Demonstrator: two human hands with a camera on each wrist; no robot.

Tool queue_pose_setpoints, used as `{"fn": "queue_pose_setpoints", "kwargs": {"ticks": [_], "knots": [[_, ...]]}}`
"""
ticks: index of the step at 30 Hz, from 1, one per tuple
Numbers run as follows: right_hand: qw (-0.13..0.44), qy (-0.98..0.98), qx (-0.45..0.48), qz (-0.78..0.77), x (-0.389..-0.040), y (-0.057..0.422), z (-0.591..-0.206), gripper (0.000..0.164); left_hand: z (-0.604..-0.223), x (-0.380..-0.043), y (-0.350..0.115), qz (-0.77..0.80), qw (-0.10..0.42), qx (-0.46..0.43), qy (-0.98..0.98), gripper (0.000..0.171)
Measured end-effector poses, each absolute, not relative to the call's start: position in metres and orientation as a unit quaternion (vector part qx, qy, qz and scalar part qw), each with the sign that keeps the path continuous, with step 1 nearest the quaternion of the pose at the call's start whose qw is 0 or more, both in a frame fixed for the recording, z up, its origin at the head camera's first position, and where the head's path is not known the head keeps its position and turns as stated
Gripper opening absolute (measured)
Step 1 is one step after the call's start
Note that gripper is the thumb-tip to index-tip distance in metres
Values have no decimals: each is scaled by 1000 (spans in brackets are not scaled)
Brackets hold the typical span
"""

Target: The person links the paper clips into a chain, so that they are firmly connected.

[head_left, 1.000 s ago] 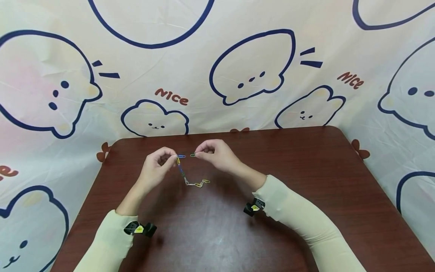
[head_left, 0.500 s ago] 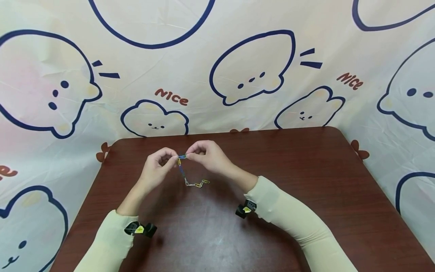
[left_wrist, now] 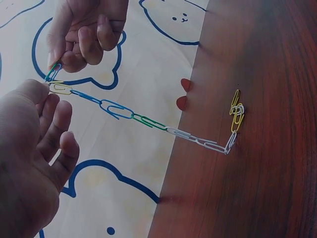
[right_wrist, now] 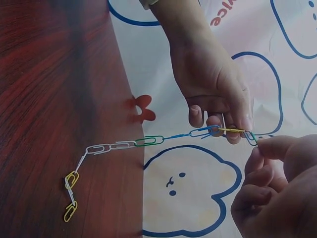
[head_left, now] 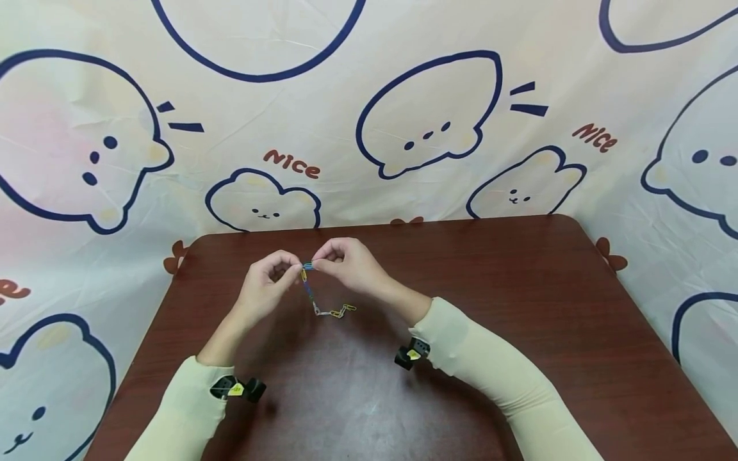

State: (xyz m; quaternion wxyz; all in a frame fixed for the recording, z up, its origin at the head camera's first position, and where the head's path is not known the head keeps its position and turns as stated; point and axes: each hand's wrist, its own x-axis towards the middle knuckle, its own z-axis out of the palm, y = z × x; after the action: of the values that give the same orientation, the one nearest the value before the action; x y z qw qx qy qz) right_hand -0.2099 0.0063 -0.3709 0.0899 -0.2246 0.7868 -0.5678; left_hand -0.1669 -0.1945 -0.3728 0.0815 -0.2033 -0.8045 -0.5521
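My left hand [head_left: 266,282] pinches a blue paper clip [head_left: 307,266] at the top end of a paper clip chain [head_left: 325,312]. From there a yellow clip [left_wrist: 60,89], blue clips [left_wrist: 116,107], a green clip [left_wrist: 149,122] and white clips [left_wrist: 210,145] hang down. The chain's lower end, with yellow clips [right_wrist: 71,211], lies on the table. Between thumb and index finger, my right hand [head_left: 353,266] holds a separate-coloured green paper clip [right_wrist: 254,139] right against the top blue clip. Whether these two are linked I cannot tell; fingertips partly cover both.
A dark reddish-brown wooden table [head_left: 369,397] lies under the hands. Behind and beside it hangs a pale cloth [head_left: 426,115] with cartoon outlines. Small black cameras are strapped at the left wrist [head_left: 237,388] and right wrist [head_left: 412,353].
My right hand has moved left, bringing the green paper clip from a small gap away up against the blue clip. The left hand and the hanging chain have stayed nearly still.
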Motion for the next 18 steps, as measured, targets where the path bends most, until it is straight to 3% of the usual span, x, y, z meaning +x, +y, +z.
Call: {"fn": "queue_pose_setpoints", "kwargs": {"ticks": [18], "knots": [[90, 806, -212, -545, -213, 16, -369, 9, -377, -169, -198, -546, 104, -201, -807, 6]]}}
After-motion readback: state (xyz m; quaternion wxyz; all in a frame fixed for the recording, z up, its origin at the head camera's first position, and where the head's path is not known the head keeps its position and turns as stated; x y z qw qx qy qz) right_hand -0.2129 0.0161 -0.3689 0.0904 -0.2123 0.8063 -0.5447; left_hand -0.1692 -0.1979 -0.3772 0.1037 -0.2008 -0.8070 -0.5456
